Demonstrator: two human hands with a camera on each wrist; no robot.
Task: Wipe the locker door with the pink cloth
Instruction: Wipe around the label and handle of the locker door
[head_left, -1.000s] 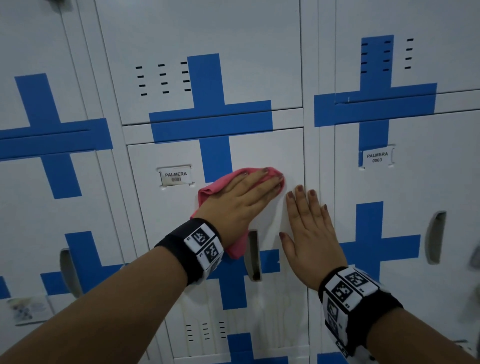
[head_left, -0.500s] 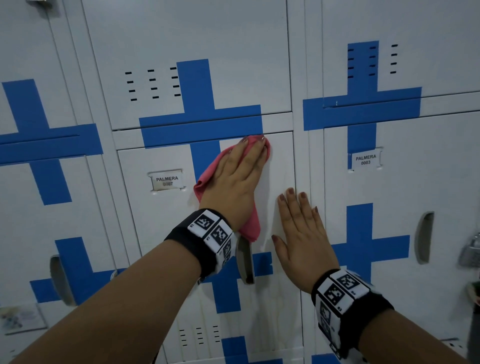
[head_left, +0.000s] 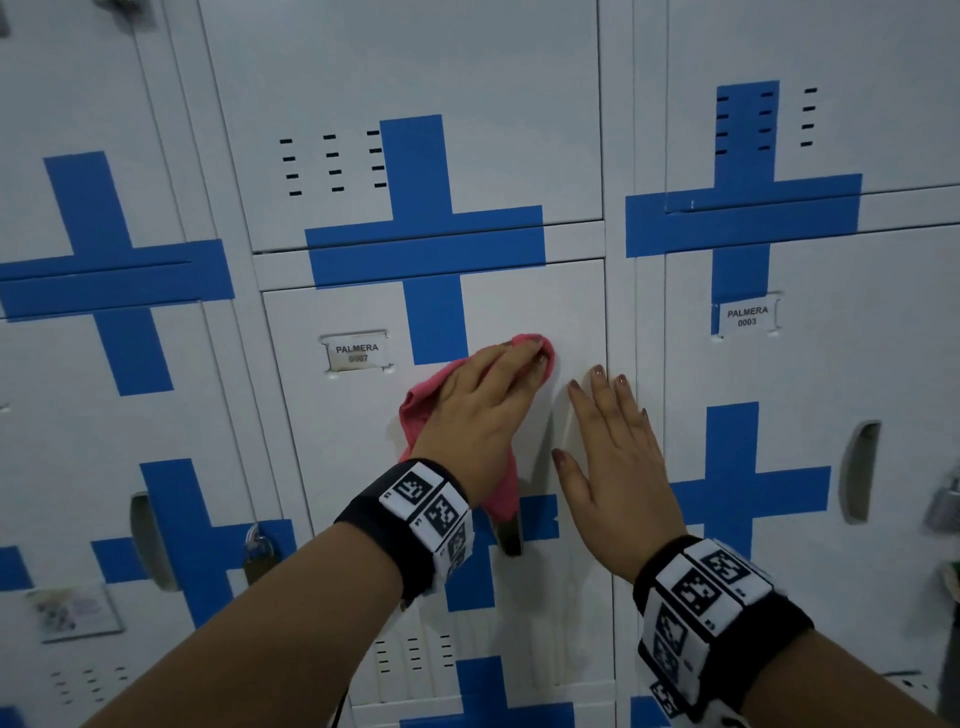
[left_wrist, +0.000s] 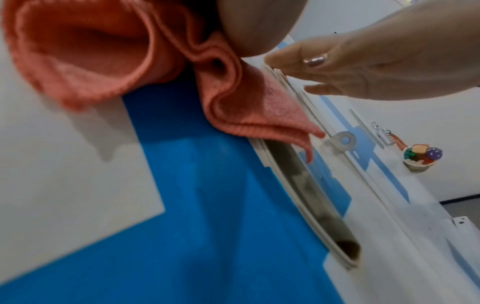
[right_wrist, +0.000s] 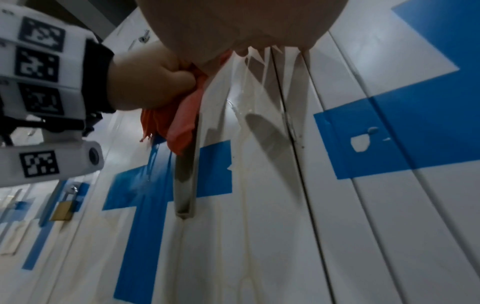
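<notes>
The pink cloth (head_left: 421, 405) lies against the white locker door (head_left: 353, 447) labelled PALMERA 0007, just below its blue cross. My left hand (head_left: 483, 410) covers the cloth with its fingers laid flat over it. In the right wrist view the left hand (right_wrist: 150, 82) has its thumb folded onto the cloth (right_wrist: 182, 123), whose loose end hangs over the handle recess (right_wrist: 185, 174). The bunched cloth (left_wrist: 85, 51) fills the left wrist view. My right hand (head_left: 613, 457) rests flat on the door's right edge, fingers straight and holding nothing.
Neighbouring lockers stand on both sides, each with blue crosses. A brass padlock (head_left: 257, 553) hangs on the left locker and another padlock (head_left: 945, 504) at the far right. A name label (head_left: 357, 353) sits left of the cloth. A small colourful charm (left_wrist: 420, 158) hangs further right.
My left hand slid the cloth up to the door's top edge half a second ago and has now come back down to the level of the label. The right hand stayed put.
</notes>
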